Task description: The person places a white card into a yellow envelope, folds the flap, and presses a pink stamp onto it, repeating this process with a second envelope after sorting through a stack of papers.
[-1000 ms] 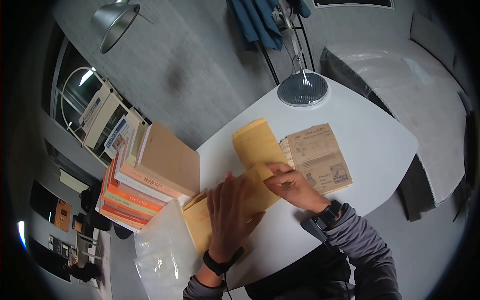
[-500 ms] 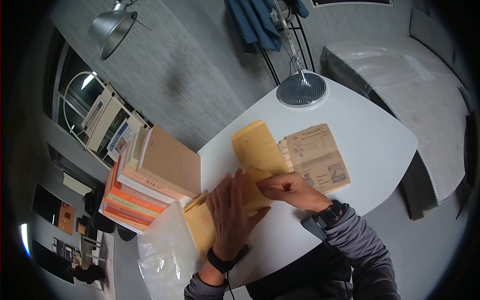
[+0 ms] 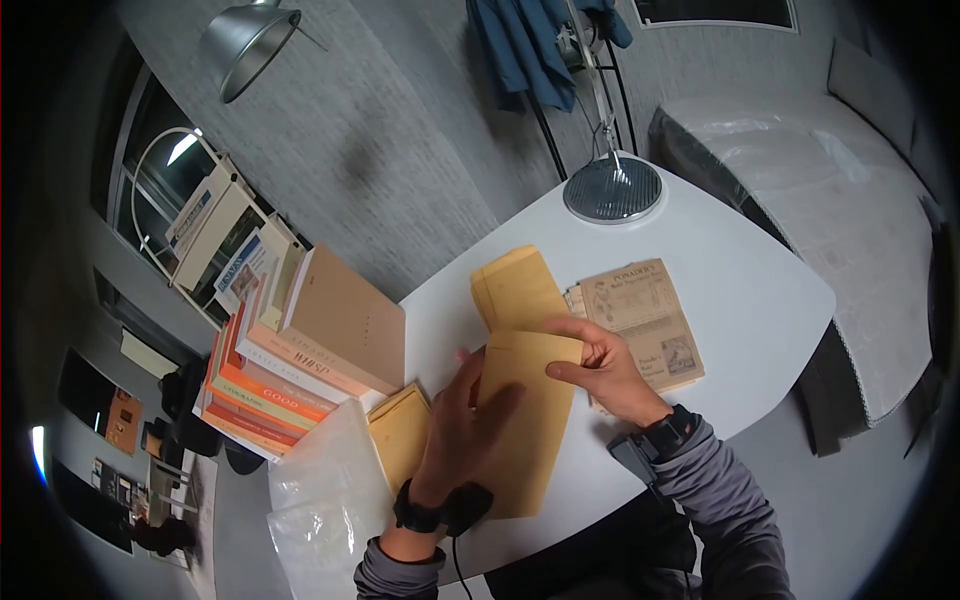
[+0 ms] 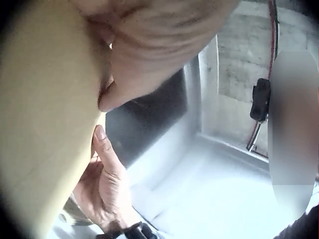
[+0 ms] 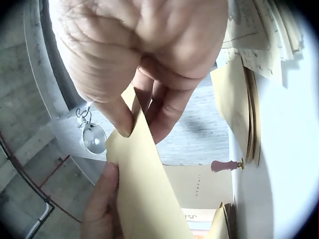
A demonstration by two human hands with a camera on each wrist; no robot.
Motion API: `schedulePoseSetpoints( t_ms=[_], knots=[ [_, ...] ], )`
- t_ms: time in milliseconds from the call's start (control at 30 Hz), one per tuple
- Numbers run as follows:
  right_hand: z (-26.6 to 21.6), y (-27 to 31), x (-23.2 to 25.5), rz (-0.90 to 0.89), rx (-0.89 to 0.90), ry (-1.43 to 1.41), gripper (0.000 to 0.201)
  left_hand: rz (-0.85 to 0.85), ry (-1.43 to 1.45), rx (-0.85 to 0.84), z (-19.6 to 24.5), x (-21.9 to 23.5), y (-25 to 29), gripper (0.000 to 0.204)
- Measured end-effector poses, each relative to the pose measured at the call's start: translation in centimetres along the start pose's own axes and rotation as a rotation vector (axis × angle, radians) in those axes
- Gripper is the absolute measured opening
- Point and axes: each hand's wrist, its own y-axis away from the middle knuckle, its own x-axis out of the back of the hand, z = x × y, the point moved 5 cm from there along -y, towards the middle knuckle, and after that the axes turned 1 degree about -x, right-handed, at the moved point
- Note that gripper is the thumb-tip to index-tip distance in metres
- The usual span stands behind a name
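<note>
- while my right hand (image 3: 610,375) pinches the upper right edge of a yellow-brown envelope (image 3: 530,440), its thumb lies on the near face and its fingers bend behind the paper.
- my left hand (image 3: 460,430) holds the opposite long edge, thumb across the face; i cannot tell exactly how its other fingers lie, as they are partly hidden.
- the envelope slants between both hands over the white table (image 3: 750,270); i cannot tell whether its lower end touches anything.
- just beyond it lie more envelopes (image 3: 515,282), and another envelope pile (image 3: 392,440) lies to the left, beside clear plastic (image 3: 320,480).
- printed brown papers (image 3: 650,315) lie just past my right hand.
- a stack of books (image 3: 330,335) stands at the left, spines showing.
- a pink-handled tool (image 5: 225,166) shows in the right wrist view.
- the round lamp base (image 3: 612,190) stands toward the far edge.
</note>
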Motion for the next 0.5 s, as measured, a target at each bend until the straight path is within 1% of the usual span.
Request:
schedulePoseSetpoints(
  t_ms=[33, 133, 233, 333, 400, 467, 500],
  knots=[
    [0.3, -0.1, 0.1, 0.002, -0.033, 0.011, 0.038, -0.032, 0.093, 0.063, -0.4, 0.0, 0.1, 0.049],
    [0.4, 0.2, 0.6, 0.011, -0.083, 0.135, 0.027, 0.050, 0.286, 0.104, -1.5, 0.1, 0.5, 0.038],
    [0.2, 0.3, 0.3, 0.016, -0.094, 0.148, 0.019, 0.107, 0.418, 0.247, -2.8, -0.2, 1.6, 0.028],
    [0.5, 0.4, 0.2, 0.010, -0.171, 0.259, 0.019, 0.087, 0.420, 0.196, -5.6, -0.3, 2.4, 0.021],
    [0.1, 0.7, -0.1, 0.022, -0.270, 0.199, 0.017, 0.165, 0.391, 0.057, -6.5, -0.5, 2.6, 0.017],
    [0.8, 0.4, -0.5, 0.028, -0.282, 0.163, 0.016, 0.235, 0.316, -0.052, -6.5, -0.4, 3.0, 0.013],
    [1.4, 0.2, -0.6, 0.033, -0.241, 0.154, 0.015, 0.259, 0.260, -0.090, -6.4, -0.4, 3.2, 0.012]
  ],
)
